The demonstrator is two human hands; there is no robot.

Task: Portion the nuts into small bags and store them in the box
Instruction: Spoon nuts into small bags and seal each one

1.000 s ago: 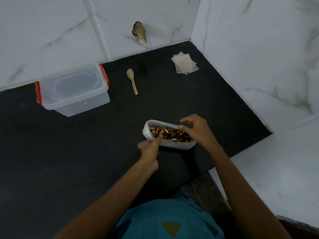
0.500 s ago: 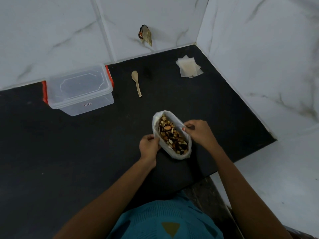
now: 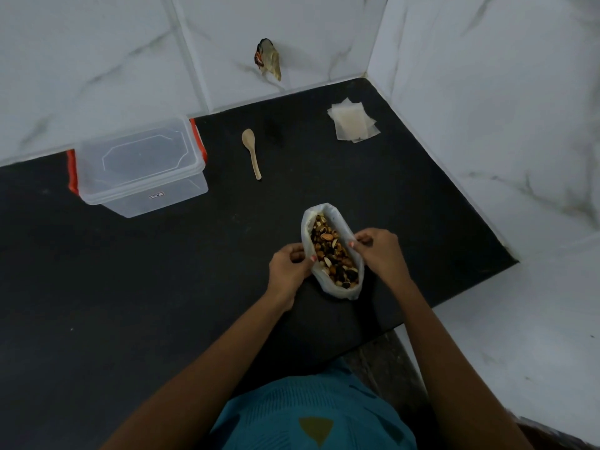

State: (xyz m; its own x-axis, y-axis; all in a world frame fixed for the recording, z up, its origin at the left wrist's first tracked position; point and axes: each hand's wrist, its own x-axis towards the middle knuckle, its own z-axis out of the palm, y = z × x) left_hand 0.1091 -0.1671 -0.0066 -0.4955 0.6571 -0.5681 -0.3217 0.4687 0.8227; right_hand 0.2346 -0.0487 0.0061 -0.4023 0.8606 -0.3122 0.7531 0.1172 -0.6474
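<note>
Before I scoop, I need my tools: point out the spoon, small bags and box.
spoon (image 3: 248, 138): head view, on its bowl.
small bags (image 3: 352, 122): head view, middle of the stack.
box (image 3: 143, 157): head view, on its clear lid.

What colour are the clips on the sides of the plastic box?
Red-orange clips on the clear box, seen in the head view.

At bottom centre we see a teal ribbed knit top (image 3: 276, 414) with an olive-yellow triangle (image 3: 315, 429); both forearms (image 3: 211, 365) bare.
</note>
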